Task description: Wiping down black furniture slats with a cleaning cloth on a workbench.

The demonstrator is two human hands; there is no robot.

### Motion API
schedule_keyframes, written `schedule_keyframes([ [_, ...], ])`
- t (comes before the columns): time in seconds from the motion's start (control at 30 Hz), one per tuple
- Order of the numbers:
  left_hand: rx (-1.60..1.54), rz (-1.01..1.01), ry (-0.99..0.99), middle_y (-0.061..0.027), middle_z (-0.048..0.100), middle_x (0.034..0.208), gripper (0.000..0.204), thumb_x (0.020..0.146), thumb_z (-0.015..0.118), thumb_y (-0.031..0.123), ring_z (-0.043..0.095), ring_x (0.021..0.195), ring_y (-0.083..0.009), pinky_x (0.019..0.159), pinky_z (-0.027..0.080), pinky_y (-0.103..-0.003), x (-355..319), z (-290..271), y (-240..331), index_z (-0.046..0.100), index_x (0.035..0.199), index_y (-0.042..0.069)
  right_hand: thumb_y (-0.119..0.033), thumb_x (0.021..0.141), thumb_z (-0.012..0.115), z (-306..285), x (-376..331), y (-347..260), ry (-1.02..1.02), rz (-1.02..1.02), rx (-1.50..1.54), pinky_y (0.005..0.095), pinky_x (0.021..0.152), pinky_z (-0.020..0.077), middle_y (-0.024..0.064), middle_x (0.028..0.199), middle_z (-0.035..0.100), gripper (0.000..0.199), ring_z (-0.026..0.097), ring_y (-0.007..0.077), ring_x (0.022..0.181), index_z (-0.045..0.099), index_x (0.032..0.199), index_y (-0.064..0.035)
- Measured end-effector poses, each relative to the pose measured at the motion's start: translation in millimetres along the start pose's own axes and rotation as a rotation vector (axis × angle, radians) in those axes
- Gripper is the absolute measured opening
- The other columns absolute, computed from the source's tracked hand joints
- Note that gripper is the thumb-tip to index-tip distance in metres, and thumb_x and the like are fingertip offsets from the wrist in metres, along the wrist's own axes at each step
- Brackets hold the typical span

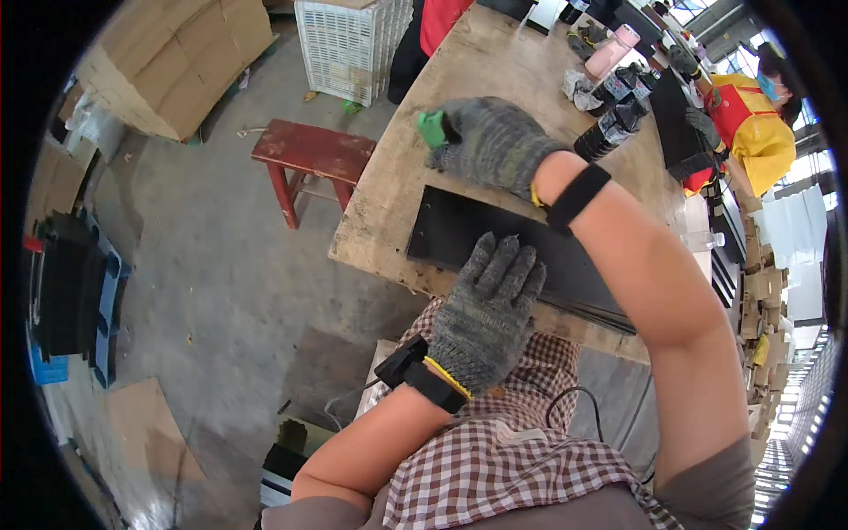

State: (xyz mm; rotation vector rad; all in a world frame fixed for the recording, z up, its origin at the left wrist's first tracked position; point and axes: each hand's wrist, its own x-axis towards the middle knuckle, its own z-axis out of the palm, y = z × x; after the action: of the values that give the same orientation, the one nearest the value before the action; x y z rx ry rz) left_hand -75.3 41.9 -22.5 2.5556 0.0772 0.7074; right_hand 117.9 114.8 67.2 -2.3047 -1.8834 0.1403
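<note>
A flat black panel [521, 252] lies along the near edge of the wooden table. My left hand [490, 318], in a grey knitted glove, rests on it with fingers stretched out and holding nothing. Beyond the panel's far left corner is my right hand [495, 146], gloved the same way, its fingers curled round a small green piece [431, 130]. Only one end of that piece shows, so its exact kind cannot be made out. Black straps circle both wrists.
The worn wooden table [380, 208] carries dark bottles [609, 128] and a pink bottle [613, 51] farther right. A red stool [314, 150] stands left of it. Behind are a white plastic crate [349, 53] and a large carton [181, 62]. Across the table is a person in yellow [761, 137].
</note>
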Motion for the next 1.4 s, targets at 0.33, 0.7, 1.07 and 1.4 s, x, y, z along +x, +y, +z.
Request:
schedule_keyframes([
  [0.33, -0.057, 0.000, 0.011, -0.0178, 0.050, 0.152, 0.070, 0.080, 0.075, 0.027, 0.042, 0.146, -0.0383, 0.125, 0.027, -0.060, 1, -3, -3, 0.058, 0.143, 0.002, -0.044, 0.082, 0.073, -24, -42, 9, -0.264, 0.251, 0.197, 0.0461, 0.089, 0.0552, 0.0187, 0.107, 0.075, 0.049, 0.071, 0.0379, 0.103, 0.073, 0.117, -0.0098],
  [0.7, -0.005, 0.037, 0.063, -0.0139, 0.066, 0.129, 0.052, 0.077, 0.081, 0.024, 0.060, 0.123, -0.0389, 0.109, 0.045, -0.058, 22, -10, -3, 0.072, 0.126, 0.011, -0.039, 0.086, 0.070, -26, -122, 23, 0.014, 0.425, 0.040, 0.0503, 0.090, 0.0545, 0.0217, 0.107, 0.073, 0.040, 0.068, 0.0415, 0.105, 0.070, 0.111, -0.0073],
  [1.07, 0.204, -0.187, -0.346, -0.0162, 0.072, 0.090, 0.032, 0.084, 0.077, 0.042, 0.068, 0.088, -0.0378, 0.078, 0.053, -0.049, 105, -3, 6, 0.077, 0.087, 0.010, -0.037, 0.085, 0.074, -17, -169, 52, 0.271, 0.474, 0.120, 0.0493, 0.085, 0.0569, 0.0192, 0.100, 0.076, 0.034, 0.073, 0.0380, 0.096, 0.074, 0.103, -0.0077],
  [1.4, 0.239, -0.277, -0.572, -0.0219, 0.073, 0.088, 0.053, 0.089, 0.068, 0.055, 0.070, 0.087, -0.0410, 0.079, 0.053, -0.050, 119, -10, -7, 0.076, 0.091, 0.002, -0.041, 0.093, 0.063, -59, -319, 153, 0.076, 1.054, -0.170, 0.0499, 0.087, 0.0563, 0.0196, 0.108, 0.075, 0.034, 0.072, 0.0369, 0.100, 0.074, 0.108, -0.0117],
])
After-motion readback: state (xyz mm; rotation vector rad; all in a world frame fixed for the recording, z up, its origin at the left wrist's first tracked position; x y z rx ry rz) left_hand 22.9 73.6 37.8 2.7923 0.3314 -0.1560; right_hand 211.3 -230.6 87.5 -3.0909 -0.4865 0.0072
